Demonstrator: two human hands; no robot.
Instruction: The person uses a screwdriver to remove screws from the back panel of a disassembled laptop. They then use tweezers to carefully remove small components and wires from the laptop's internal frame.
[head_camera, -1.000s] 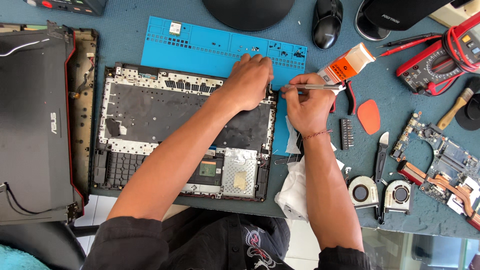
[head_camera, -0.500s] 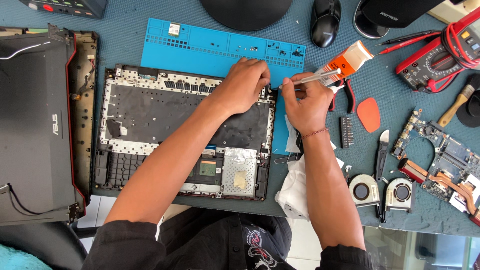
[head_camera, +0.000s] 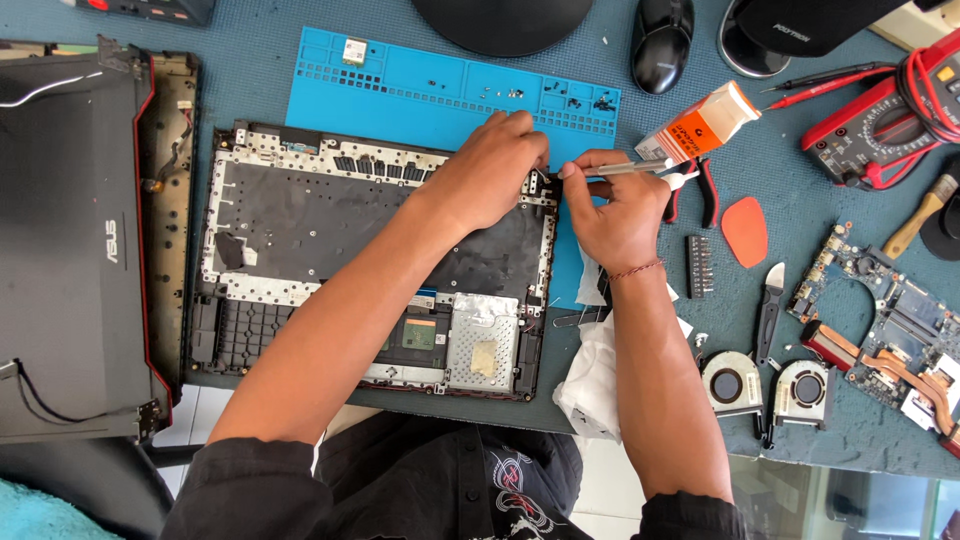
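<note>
An opened laptop base (head_camera: 330, 260), stripped down to its dark inner plate and perforated metal frame, lies flat on the blue-grey bench (head_camera: 250, 60) in front of the person, with its far edge overlapping a bright blue repair mat (head_camera: 420, 85). The left hand (head_camera: 490, 170) rests on the far right corner of the base, fingers curled and pinched close together at the corner; whether they grip some small part there cannot be told. The right hand (head_camera: 615, 215) is just to the right of that same corner, closed around a slim silver tool (head_camera: 635, 168) that lies roughly level, with its white end pointing right and its working end meeting the corner beside the left fingertips. The two hands are almost touching. To the left of the base lies the detached dark laptop lid (head_camera: 70, 240) with a red trim. Right of the right hand sit a small orange and white bottle (head_camera: 700, 122), red-handled pliers (head_camera: 705, 190), an orange pick (head_camera: 745, 230) and a black bit holder (head_camera: 698, 266). Nearer, a crumpled white cloth (head_camera: 595, 385) lies under the right forearm, with two round cooling fans (head_camera: 765, 385) and a circuit board (head_camera: 890, 320) to the right. At the far edge are a black mouse (head_camera: 662, 45) and a red multimeter (head_camera: 890, 125).
</note>
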